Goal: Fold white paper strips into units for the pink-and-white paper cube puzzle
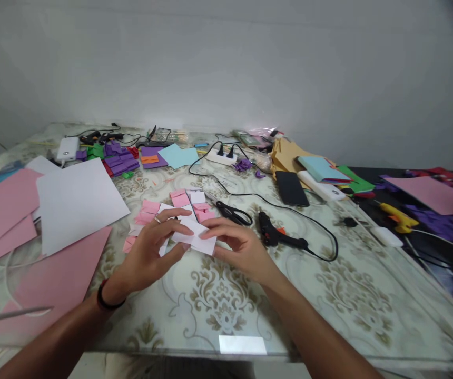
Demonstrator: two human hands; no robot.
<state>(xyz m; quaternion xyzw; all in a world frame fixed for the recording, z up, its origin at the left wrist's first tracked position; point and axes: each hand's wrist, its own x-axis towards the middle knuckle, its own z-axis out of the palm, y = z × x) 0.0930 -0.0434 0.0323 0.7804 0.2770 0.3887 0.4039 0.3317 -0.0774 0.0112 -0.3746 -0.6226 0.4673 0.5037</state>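
Note:
Between both hands is a small piece of white paper (pixel 195 235), held just above the table with a crease or overlap across it. My left hand (pixel 159 245), with a ring and a dark wristband, grips its left end between thumb and fingers. On the right end, my right hand (pixel 238 245) closes with its fingers on top and thumb below. Behind the hands lie several small folded pink papers (pixel 179 198) and a small white paper square (pixel 197 197). Black-handled scissors (pixel 234 213) rest just beyond my right hand, near a black glue gun (pixel 277 234).
Large white (pixel 80 200) and pink sheets (pixel 5 210) cover the left side. Folded purple papers (pixel 119 160) lie at the back left. A power strip (pixel 222 156) stands at the back, its cable looping right. A black phone (pixel 292 188) and a yellow glue gun (pixel 400 217) lie right.

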